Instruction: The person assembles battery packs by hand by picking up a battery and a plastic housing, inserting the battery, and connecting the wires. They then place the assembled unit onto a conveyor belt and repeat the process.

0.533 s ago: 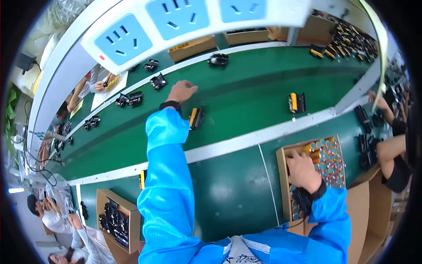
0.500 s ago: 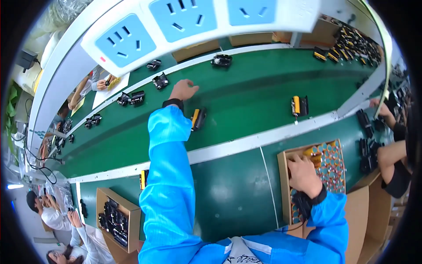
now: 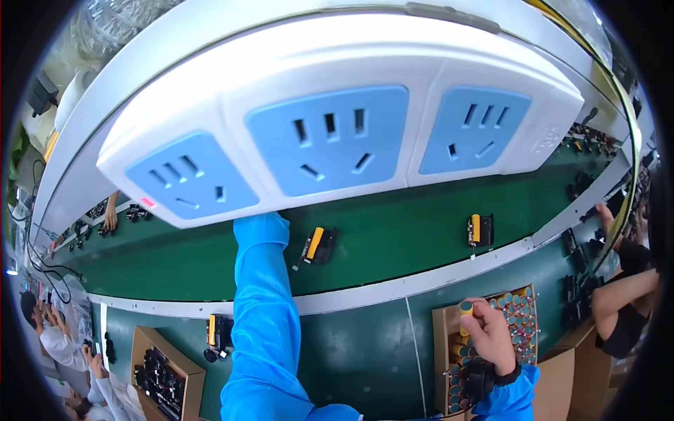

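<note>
Yellow cylinder cell [image 3: 465, 309] is pinched in the right hand [image 3: 489, 335], fingers closed on it, held just above the cardboard tray [image 3: 441, 337] packed with more round cells (yellow and teal ends up). Tray sits on the dark green bench at lower right. Left arm in blue sleeve [image 3: 263, 309] reaches up across the green conveyor belt [image 3: 393, 238]; the left hand itself is hidden behind the white-and-blue power strip [image 3: 330, 133] that fills the top of the view, so its grip cannot be told. On the belt: one black-and-yellow part [image 3: 317, 245] just right of the sleeve, another [image 3: 479, 229] further right, well apart. Third similar part [image 3: 216, 330] on the near bench left of the sleeve, beside a box of black parts [image 3: 163, 379]. Other workers' arms at the right edge and far left.
</note>
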`<state>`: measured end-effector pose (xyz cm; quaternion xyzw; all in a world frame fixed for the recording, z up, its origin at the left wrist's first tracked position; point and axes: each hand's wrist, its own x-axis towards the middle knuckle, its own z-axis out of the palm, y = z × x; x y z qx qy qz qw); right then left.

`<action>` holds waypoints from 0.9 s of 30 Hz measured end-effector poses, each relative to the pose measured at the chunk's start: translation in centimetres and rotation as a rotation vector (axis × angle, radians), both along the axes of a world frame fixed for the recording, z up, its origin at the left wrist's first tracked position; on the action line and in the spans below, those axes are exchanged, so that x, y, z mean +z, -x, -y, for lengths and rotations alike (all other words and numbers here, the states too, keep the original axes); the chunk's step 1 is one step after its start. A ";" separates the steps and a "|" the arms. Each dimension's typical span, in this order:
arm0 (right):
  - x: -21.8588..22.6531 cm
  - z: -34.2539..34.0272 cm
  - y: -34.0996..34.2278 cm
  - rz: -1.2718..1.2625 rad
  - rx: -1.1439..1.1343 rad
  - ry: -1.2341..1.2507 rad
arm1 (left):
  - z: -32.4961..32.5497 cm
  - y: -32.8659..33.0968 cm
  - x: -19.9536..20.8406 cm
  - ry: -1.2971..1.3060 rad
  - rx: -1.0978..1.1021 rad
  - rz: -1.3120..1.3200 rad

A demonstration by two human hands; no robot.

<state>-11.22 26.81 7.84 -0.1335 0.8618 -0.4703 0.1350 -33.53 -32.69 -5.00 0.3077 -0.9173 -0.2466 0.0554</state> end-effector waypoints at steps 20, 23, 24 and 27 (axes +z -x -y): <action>3.5 6.0 -7.6 0.535 0.441 0.353 | -25.1 -41.6 7.5 0.188 -0.609 -0.127; 3.8 7.7 -10.9 0.688 0.489 0.305 | -26.6 -42.3 10.3 0.063 -0.647 -0.264; 3.7 8.4 -12.0 0.729 0.512 0.309 | -26.8 -42.5 11.4 -0.137 -0.701 -0.349; 2.2 9.5 -15.6 0.804 0.541 0.351 | -28.4 -44.3 13.0 -0.426 -0.753 -0.394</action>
